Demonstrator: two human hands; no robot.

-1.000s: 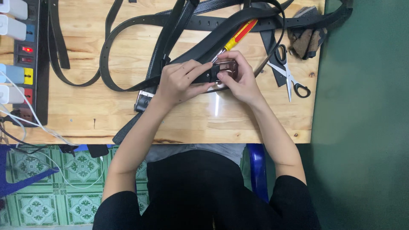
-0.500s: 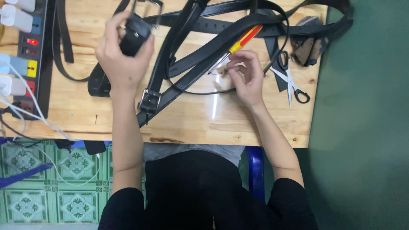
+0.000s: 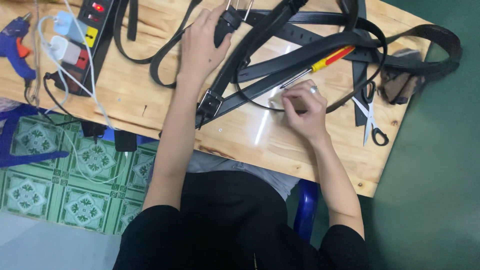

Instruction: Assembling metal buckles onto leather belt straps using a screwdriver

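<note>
Left hand [image 3: 202, 47] has lowered the belt end [image 3: 226, 24] to the table; right hand [image 3: 305, 107] stays.

Left hand [image 3: 202, 47] stretched forward, fingers curled; right hand [image 3: 306, 107] pressing down.

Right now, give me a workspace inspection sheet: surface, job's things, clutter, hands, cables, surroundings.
Surface: light wooden table, glare patch near the middle.
Job's things: black belts tangled across the top; one buckle near the front edge.
Clutter: screwdriver, scissors, blue glue gun.
Hands: left hand grips a belt end; right hand presses a small piece, mostly hidden.
Cables: power strip with chargers, white leads hanging off the edge.
Surroundings: green patterned floor tiles, blue stool.
</note>
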